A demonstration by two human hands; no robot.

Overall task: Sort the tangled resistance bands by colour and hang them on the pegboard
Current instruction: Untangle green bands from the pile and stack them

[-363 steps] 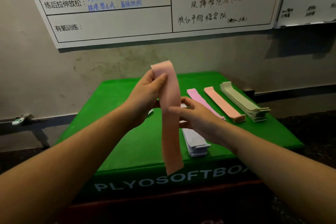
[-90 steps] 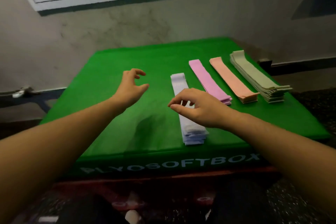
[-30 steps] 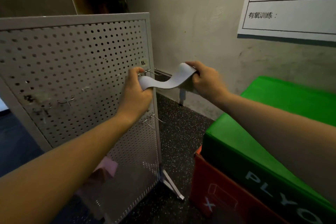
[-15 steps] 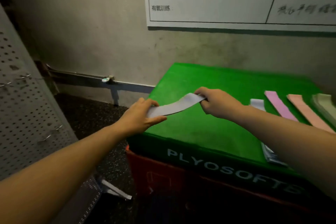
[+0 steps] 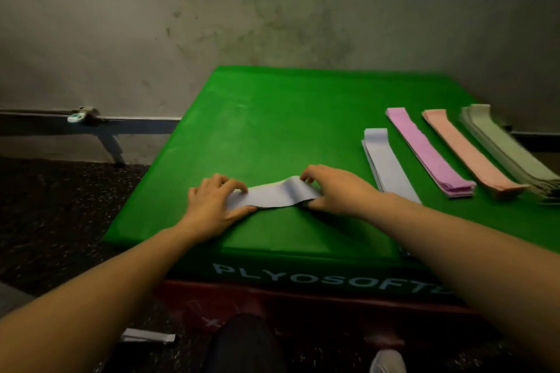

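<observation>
Your left hand (image 5: 212, 206) and right hand (image 5: 330, 188) each pinch an end of the pale lilac band (image 5: 272, 195) on the green plyo box (image 5: 272, 118).

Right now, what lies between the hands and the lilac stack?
Head view: only bare green box top between right hand, holding the lilac band, and the lilac stack.

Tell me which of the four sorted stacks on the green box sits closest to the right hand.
The pale lilac-grey stack, leftmost of the four. It lies just beside the right hand; the pink, peach and sage-green stacks lie farther right.
</observation>
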